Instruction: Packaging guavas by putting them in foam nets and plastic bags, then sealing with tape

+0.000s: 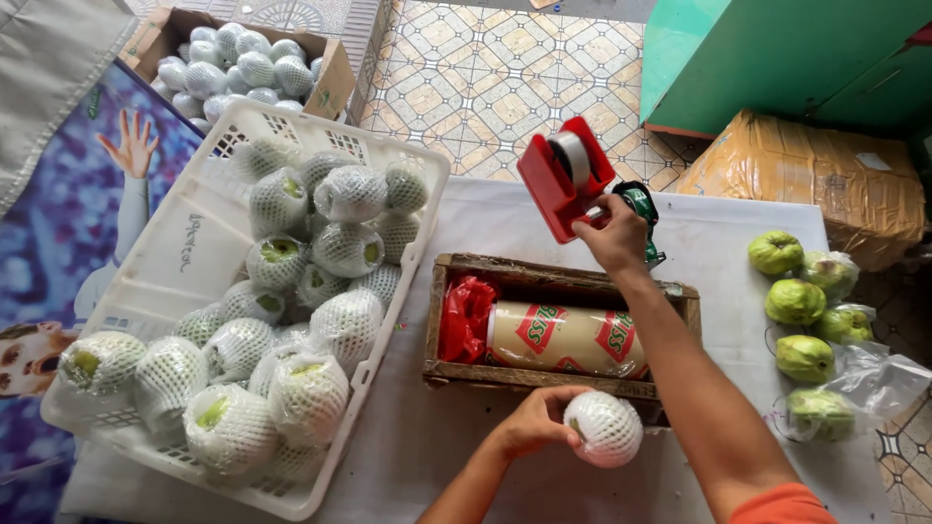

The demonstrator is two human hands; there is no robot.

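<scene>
Left hand [532, 424] grips a netted guava [604, 428] at the table's near edge; right hand [615, 236] holds a red tape dispenser [563, 180]. Crate [194, 243] holds many wrapped; five bare guavas [794, 301] wait right

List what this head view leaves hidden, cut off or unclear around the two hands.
- Tape dispenser: its handle is hidden inside the right hand, head view.
- Wrapped fruit in the left hand: the foam net covers its skin.
- Wooden box: the right forearm crosses its right end; contents under the roll are hidden.
- White crate: lower fruit layers are buried.
- Cardboard box: cut by the top edge.
</scene>
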